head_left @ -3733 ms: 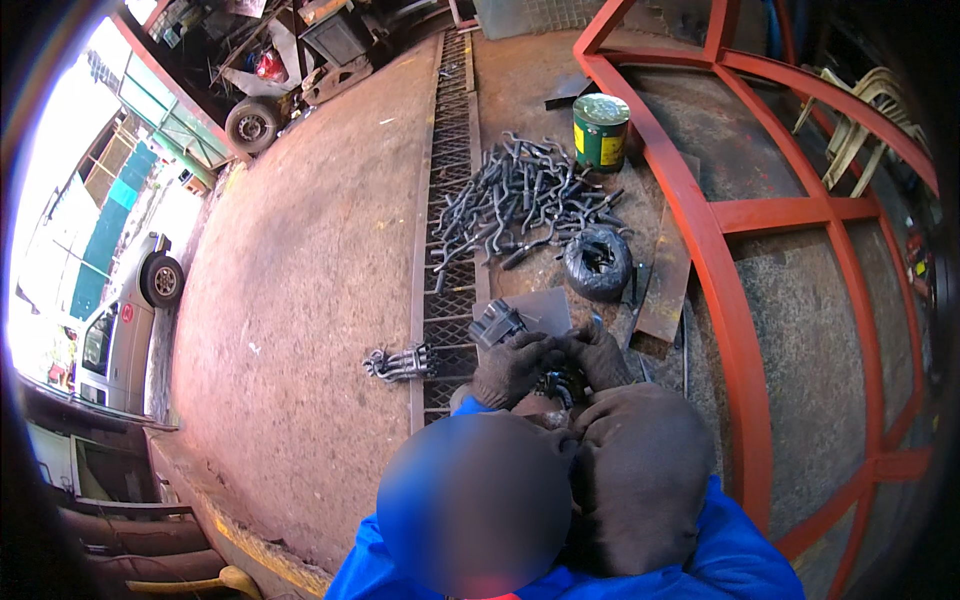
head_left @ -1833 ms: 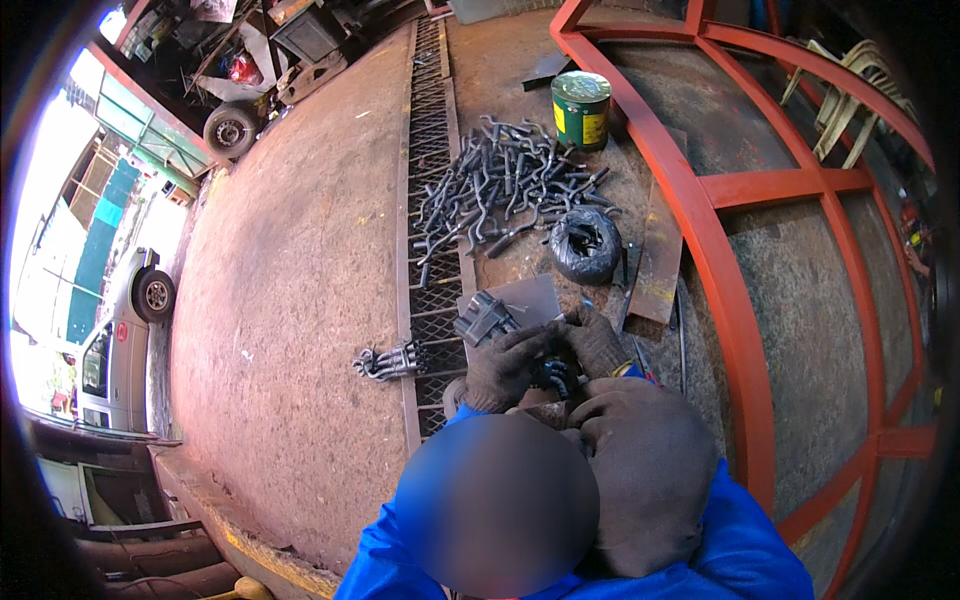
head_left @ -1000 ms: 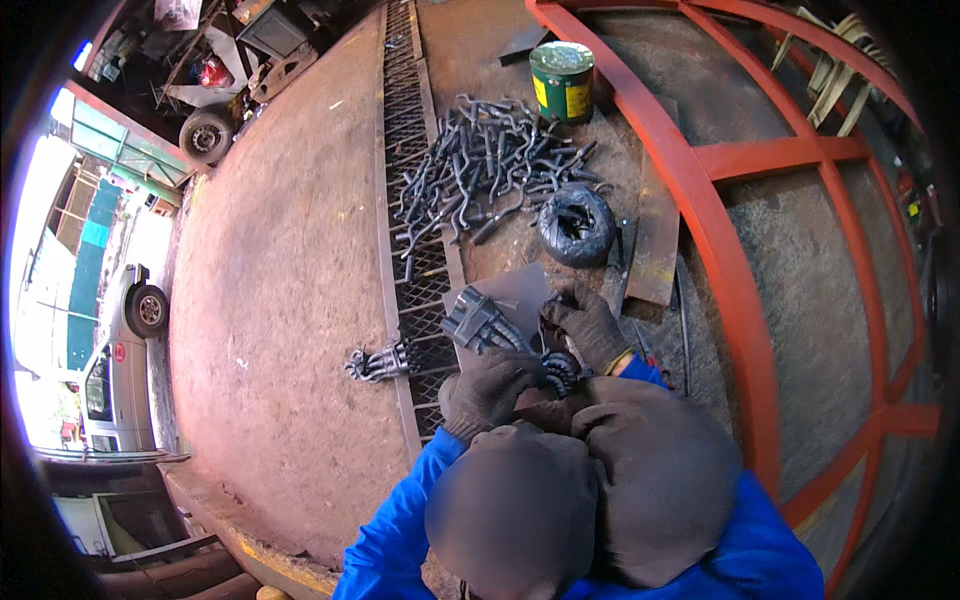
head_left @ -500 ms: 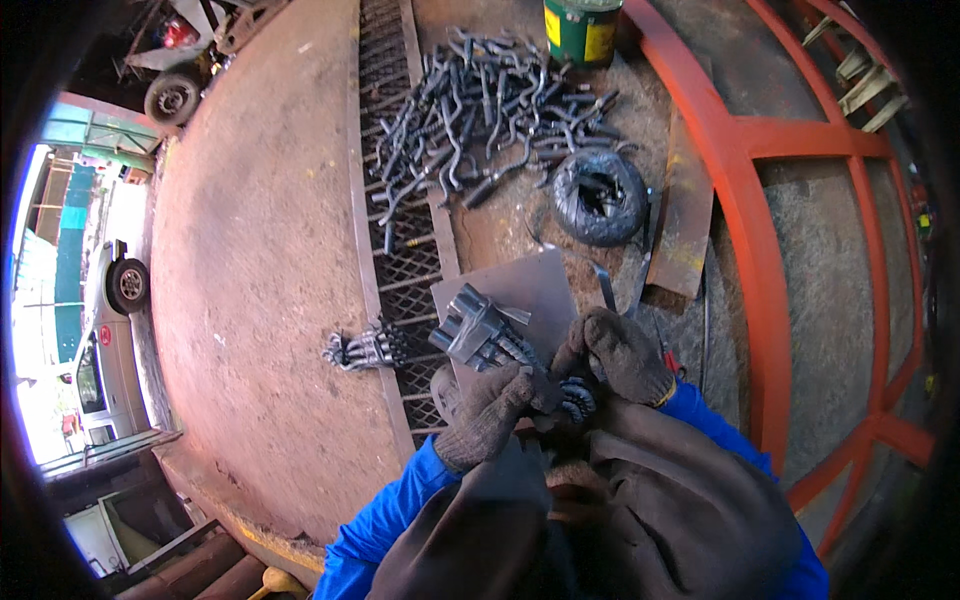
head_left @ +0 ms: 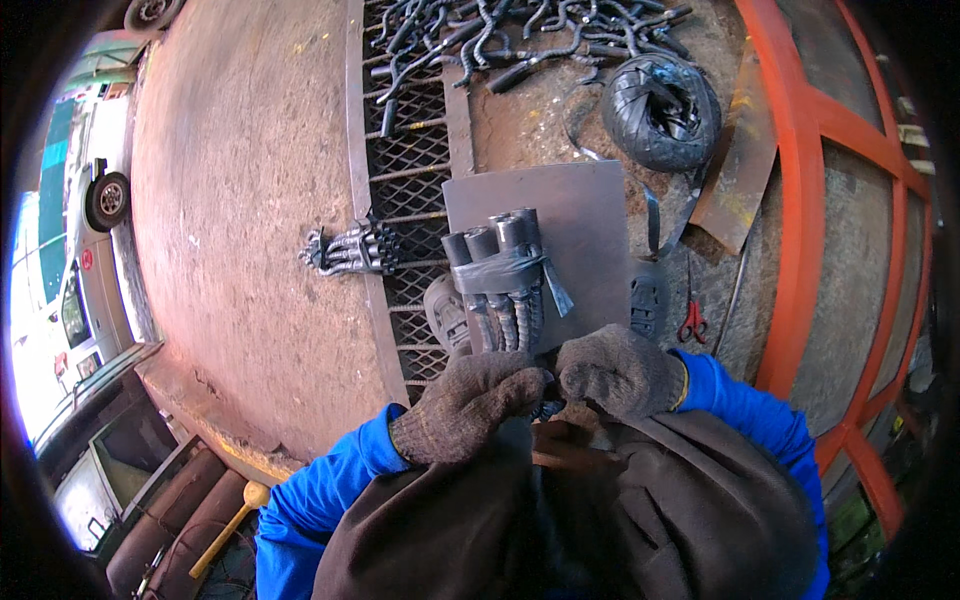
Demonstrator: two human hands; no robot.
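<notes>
A bundle of wavy dark metal rods [head_left: 507, 315] with thick cylindrical ends lies over a flat grey metal plate [head_left: 590, 215]. Wrapped round it, just below the thick ends, is a grey plastic strip [head_left: 495, 275] whose loose tail sticks out to the right. My left hand [head_left: 470, 402], in a dark knitted glove, is closed about the bundle's near end. Beside it my gloved right hand [head_left: 622, 372] is closed too, thumb and fingers drawn together close to the left fingertips. What the right fingers pinch is hidden. The bundle's lowest end shows only as a sliver between the hands.
Another tied rod bundle [head_left: 350, 248] lies left of the floor grating [head_left: 410, 205]. Loose rods [head_left: 520, 45] are heaped at the far side, near a roll of black plastic strip [head_left: 660, 112]. Red-handled scissors [head_left: 692, 322] lie right of my shoe. An orange metal frame [head_left: 795, 210] borders the right.
The view has shifted, so the rod pile and roll sit higher. The bundle now points more straight away from me, its thick ends farther forward. My hands stay close together.
</notes>
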